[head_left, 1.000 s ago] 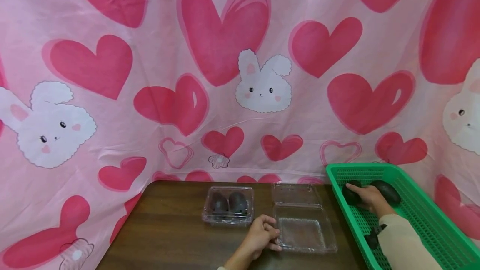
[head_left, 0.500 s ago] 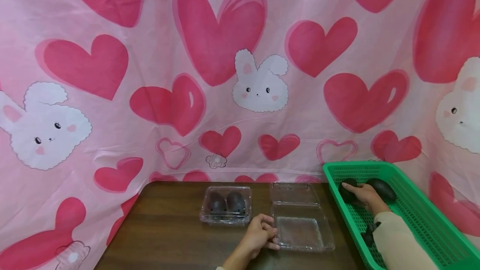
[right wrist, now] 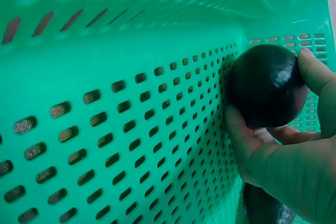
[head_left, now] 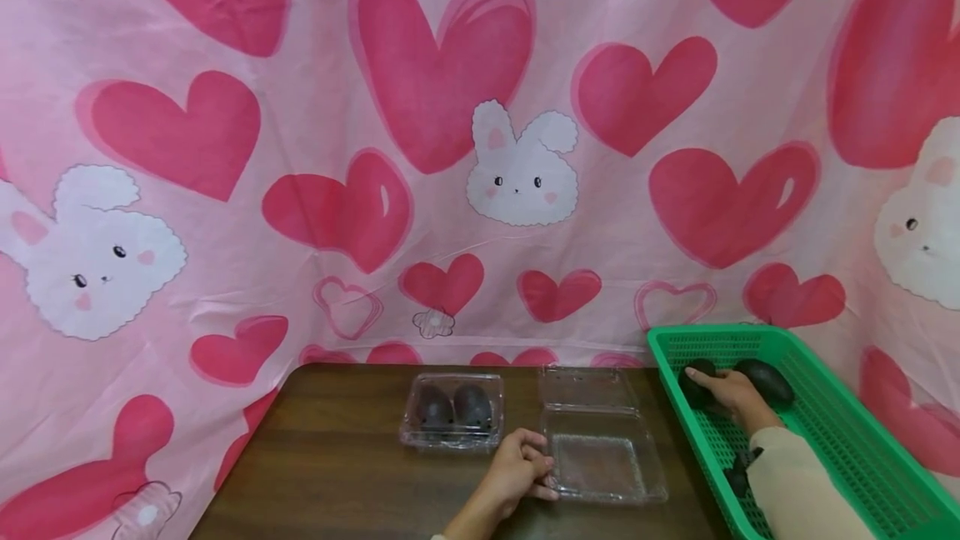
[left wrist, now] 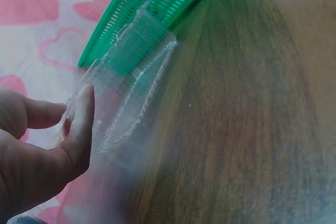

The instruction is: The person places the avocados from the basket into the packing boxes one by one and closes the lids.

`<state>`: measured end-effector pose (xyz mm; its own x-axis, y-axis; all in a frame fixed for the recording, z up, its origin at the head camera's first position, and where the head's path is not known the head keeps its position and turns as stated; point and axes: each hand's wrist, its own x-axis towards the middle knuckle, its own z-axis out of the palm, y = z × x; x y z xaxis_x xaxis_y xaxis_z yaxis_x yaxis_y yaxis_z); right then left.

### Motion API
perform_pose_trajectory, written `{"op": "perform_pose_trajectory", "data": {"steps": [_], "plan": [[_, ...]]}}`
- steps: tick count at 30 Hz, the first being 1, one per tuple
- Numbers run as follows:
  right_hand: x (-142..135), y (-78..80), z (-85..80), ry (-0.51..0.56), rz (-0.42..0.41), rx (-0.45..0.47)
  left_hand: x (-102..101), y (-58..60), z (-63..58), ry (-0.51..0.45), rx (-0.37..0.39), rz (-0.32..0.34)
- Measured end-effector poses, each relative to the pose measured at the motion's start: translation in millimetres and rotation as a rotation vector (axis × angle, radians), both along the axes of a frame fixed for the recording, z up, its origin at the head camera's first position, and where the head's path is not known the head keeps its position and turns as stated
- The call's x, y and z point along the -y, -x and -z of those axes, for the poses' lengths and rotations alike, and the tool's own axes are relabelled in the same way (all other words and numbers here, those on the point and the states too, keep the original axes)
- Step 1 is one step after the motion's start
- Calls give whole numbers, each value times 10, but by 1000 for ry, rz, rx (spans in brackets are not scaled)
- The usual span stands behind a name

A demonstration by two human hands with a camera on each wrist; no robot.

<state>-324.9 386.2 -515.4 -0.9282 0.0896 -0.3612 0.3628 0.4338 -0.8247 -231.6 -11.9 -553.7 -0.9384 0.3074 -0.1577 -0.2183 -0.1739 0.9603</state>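
In the head view my left hand (head_left: 516, 468) is at the left edge of an open clear plastic clamshell box (head_left: 602, 463). Thumb and a finger pinch the rim of this box (left wrist: 128, 95) in the left wrist view. My right hand (head_left: 737, 397) reaches into a green basket (head_left: 843, 440) and grips a dark, smooth avocado (right wrist: 268, 85), thumb on one side and fingers underneath. That fruit lies close to the basket's wall. Beside the hand lies another dark avocado (head_left: 767, 382).
A closed clamshell (head_left: 452, 442) with two dark avocados (head_left: 472, 405) stands on the brown wooden table (head_left: 337, 457), left of the open one. The green basket stands along the right side. A pink cloth (head_left: 442, 223) with hearts and rabbits hangs behind.
The head view shifts slightly. Both hands keep nearly the same places, the left at the open clamshell's edge and the right on the avocado.
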Motion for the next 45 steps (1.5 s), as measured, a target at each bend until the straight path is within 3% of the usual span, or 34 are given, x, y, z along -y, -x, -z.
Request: {"op": "perform_pose_trajectory", "data": {"steps": [14,21,28,45], "plan": [[32,34,83,7,6,-10,60,-12,3,19,-2,-13],[77,21,-23,-1,21,-20,58,-3,-14,4,-1,-9],[57,40,-17,7,33,-20,69,2,-22,-1,0,-8],[14,24,-110,-26,-22,-10,64,20,12,1,-1,-19]]}}
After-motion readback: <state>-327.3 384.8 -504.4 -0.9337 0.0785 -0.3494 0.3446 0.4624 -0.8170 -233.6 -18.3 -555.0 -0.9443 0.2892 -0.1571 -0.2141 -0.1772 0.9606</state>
